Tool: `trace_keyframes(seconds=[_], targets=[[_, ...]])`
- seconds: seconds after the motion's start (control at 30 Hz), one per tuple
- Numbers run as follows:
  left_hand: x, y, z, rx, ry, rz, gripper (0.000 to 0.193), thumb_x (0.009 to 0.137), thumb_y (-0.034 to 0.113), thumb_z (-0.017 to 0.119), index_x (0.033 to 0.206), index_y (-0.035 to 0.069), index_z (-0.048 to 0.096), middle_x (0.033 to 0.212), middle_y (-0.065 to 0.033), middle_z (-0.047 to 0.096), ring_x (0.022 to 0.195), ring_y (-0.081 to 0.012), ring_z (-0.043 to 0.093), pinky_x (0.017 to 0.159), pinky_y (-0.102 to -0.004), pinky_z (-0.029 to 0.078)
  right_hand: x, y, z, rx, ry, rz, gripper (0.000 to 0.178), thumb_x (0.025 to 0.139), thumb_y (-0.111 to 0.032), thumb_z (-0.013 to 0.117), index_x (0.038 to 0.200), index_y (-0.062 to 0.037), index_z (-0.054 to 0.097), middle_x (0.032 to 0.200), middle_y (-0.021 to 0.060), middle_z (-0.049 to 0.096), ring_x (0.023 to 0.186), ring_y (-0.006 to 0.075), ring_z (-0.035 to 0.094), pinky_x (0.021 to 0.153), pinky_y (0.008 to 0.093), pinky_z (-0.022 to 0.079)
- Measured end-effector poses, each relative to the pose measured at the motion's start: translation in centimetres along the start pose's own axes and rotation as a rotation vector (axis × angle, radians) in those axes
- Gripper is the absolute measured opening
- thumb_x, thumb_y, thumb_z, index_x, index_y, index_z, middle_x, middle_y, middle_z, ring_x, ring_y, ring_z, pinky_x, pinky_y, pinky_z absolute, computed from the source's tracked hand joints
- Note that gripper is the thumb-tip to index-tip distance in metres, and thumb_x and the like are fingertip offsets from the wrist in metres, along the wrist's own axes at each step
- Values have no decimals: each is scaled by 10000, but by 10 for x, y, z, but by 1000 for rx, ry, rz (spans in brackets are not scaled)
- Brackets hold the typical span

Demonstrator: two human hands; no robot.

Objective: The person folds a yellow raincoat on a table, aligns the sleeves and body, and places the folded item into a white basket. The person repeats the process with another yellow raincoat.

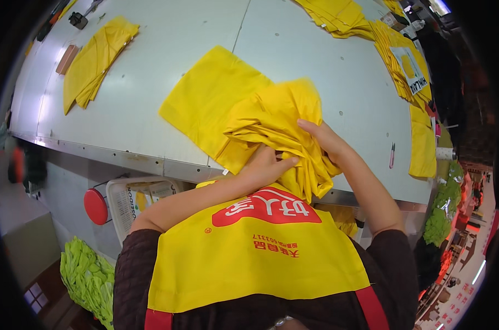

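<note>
Head view showed both hands bunching a yellow bag (271,126) at the tabletop's (150,71) near edge: left hand (263,168) pressing folds, right hand (324,137) pinching cloth. Smoothing layers flat first would have helped.

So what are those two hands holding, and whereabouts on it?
Both grip a bunched yellow fabric piece at the table's near edge. The left hand pinches its lower folds from below; the right hand holds its right side, fingers tucked into the folds.
</note>
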State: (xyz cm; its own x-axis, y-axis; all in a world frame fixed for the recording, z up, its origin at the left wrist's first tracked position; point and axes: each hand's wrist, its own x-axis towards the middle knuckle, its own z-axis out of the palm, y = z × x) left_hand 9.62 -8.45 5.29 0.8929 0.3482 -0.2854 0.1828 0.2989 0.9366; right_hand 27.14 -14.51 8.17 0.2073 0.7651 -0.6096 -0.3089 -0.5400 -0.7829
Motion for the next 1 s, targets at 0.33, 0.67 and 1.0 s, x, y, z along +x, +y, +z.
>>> trace_keyframes(seconds=[0.33, 0.67, 1.0], targets=[[-4, -9, -7, -130, -431, -9, 517, 791, 54, 501, 1286, -26, 375, 1229, -82, 492, 1131, -158, 461, 971, -267, 333, -33, 1, 21, -1173, 144, -265, 875, 550, -403, 785, 1287, -100, 422, 1216, 202, 490, 1114, 361, 495, 884, 404, 442], [-32, 18, -59, 753, -514, -54, 267, 848, 226, 539, 1065, 78, 587, 944, -132, 629, 902, -278, 599, 787, -330, 454, 2, 3, 3, -1230, 195, -58, 758, 604, -209, 698, 1275, -55, 380, 1055, 244, 596, 1016, 382, 552, 838, 407, 462], [-13, -60, -128, 1121, 641, 388, 180, 718, 202, 694, 841, 79, 647, 863, -87, 607, 848, -288, 560, 708, -370, 470, 3, -2, -45, -814, 184, -171, 649, 602, -58, 652, 1224, -34, 469, 1134, 140, 592, 1075, 277, 550, 926, 319, 413]])
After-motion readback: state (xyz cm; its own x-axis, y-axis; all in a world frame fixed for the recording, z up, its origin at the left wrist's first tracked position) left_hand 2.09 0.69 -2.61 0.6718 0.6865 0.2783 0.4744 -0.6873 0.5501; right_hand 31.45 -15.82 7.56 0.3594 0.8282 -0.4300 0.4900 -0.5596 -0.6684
